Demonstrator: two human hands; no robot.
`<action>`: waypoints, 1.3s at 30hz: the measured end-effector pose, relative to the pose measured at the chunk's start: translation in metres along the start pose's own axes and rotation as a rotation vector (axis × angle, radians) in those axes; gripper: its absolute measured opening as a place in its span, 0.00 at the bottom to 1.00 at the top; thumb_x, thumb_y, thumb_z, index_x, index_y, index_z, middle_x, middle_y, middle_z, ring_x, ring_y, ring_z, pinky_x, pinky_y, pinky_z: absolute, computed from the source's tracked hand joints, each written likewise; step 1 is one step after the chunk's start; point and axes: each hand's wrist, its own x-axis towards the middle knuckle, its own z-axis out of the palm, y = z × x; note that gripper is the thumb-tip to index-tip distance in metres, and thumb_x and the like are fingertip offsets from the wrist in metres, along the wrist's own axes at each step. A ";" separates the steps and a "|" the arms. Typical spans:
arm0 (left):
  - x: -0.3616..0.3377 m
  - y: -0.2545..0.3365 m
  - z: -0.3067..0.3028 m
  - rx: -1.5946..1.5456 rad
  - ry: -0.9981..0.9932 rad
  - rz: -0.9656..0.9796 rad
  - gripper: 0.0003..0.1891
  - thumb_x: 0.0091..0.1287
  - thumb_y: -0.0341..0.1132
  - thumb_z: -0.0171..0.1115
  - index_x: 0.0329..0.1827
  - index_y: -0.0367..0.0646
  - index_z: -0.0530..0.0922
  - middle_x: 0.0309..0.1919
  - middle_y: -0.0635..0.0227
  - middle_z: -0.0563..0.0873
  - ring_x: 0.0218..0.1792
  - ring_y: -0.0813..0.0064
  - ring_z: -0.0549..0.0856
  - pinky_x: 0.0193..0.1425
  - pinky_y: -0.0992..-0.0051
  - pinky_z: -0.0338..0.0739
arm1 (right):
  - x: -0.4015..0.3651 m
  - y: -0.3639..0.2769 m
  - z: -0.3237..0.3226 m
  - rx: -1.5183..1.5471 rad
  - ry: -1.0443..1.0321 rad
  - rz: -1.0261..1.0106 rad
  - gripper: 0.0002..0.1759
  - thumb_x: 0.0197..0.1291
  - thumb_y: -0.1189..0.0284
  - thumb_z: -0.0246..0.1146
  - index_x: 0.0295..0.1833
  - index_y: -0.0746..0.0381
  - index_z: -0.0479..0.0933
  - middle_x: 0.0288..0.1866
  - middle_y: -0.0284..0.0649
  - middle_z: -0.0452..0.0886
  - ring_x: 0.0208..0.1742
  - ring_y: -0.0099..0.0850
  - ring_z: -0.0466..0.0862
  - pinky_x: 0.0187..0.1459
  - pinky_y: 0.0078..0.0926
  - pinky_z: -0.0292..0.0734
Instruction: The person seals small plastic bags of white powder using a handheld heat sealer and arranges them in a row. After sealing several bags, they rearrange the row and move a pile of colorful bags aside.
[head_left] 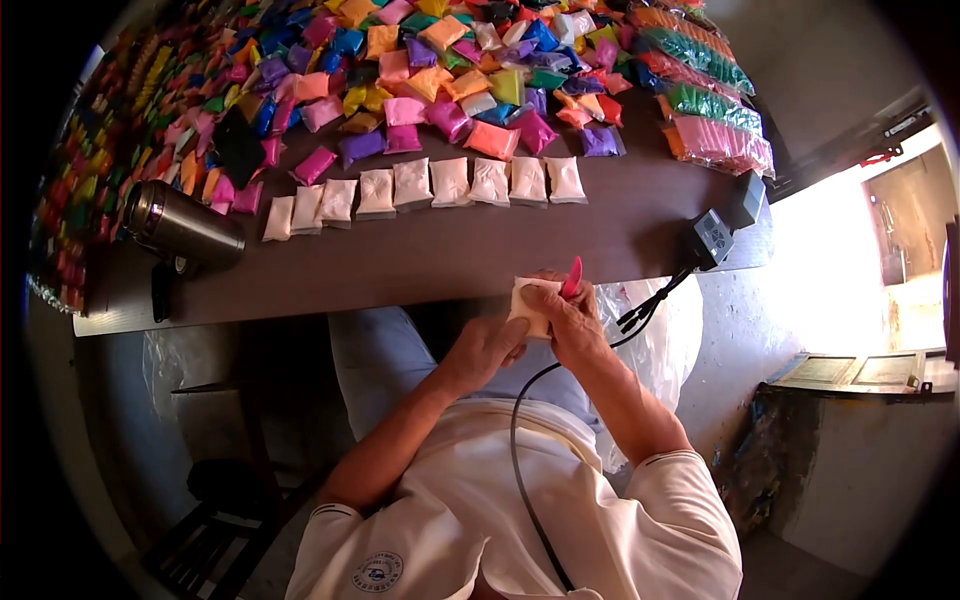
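Both hands meet just in front of the table's near edge, over my lap. My left hand (487,348) grips a small white powder packet (528,303) from below. My right hand (566,318) closes over the same packet from the right. A thin pink-red object (573,277) sticks up between its fingers. Just beyond them on the brown table (450,260) a row of several similar white packets (450,182) lies side by side.
A heap of many coloured powder packets (420,70) covers the far table, with stacked packets (712,112) at the right. A steel flask (183,229) lies at the left. A black electrical box (712,238) sits at the right edge, its cable (520,430) running down across my lap.
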 end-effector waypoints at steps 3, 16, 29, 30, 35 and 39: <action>0.000 0.009 0.000 0.038 0.032 -0.011 0.23 0.74 0.50 0.47 0.27 0.40 0.72 0.19 0.74 0.71 0.22 0.84 0.68 0.26 0.80 0.64 | 0.000 -0.003 0.005 0.019 0.029 0.008 0.14 0.63 0.67 0.62 0.42 0.70 0.76 0.32 0.40 0.81 0.30 0.26 0.83 0.31 0.23 0.80; -0.003 0.006 -0.001 0.090 0.003 0.006 0.23 0.73 0.53 0.48 0.31 0.40 0.74 0.20 0.75 0.73 0.23 0.86 0.68 0.26 0.82 0.64 | -0.004 0.000 0.004 -0.005 -0.040 -0.030 0.13 0.62 0.67 0.61 0.37 0.68 0.77 0.27 0.40 0.81 0.25 0.29 0.83 0.26 0.26 0.82; -0.003 0.007 0.001 0.089 0.051 0.031 0.24 0.74 0.52 0.47 0.28 0.41 0.72 0.20 0.75 0.72 0.21 0.86 0.68 0.24 0.82 0.63 | -0.006 0.001 0.004 0.022 -0.088 0.022 0.11 0.63 0.70 0.60 0.39 0.70 0.76 0.29 0.41 0.82 0.27 0.32 0.84 0.26 0.26 0.81; -0.003 0.010 0.000 0.067 0.062 0.011 0.24 0.74 0.52 0.47 0.28 0.41 0.72 0.20 0.75 0.73 0.21 0.85 0.68 0.24 0.81 0.64 | -0.005 0.001 0.004 0.037 -0.110 0.038 0.11 0.63 0.70 0.60 0.40 0.70 0.75 0.29 0.42 0.82 0.26 0.32 0.84 0.26 0.26 0.80; -0.001 0.013 -0.005 0.078 0.086 -0.001 0.24 0.73 0.52 0.48 0.27 0.40 0.72 0.20 0.75 0.73 0.21 0.85 0.69 0.25 0.81 0.64 | -0.008 -0.011 0.016 0.008 -0.037 0.039 0.11 0.64 0.69 0.60 0.40 0.69 0.75 0.27 0.41 0.81 0.24 0.31 0.83 0.25 0.26 0.80; -0.001 0.004 0.000 0.078 0.064 -0.044 0.24 0.73 0.53 0.48 0.28 0.40 0.73 0.20 0.75 0.73 0.21 0.86 0.69 0.25 0.81 0.64 | -0.004 0.004 0.006 -0.047 -0.056 -0.040 0.11 0.64 0.68 0.59 0.38 0.67 0.75 0.27 0.39 0.81 0.24 0.28 0.83 0.24 0.24 0.80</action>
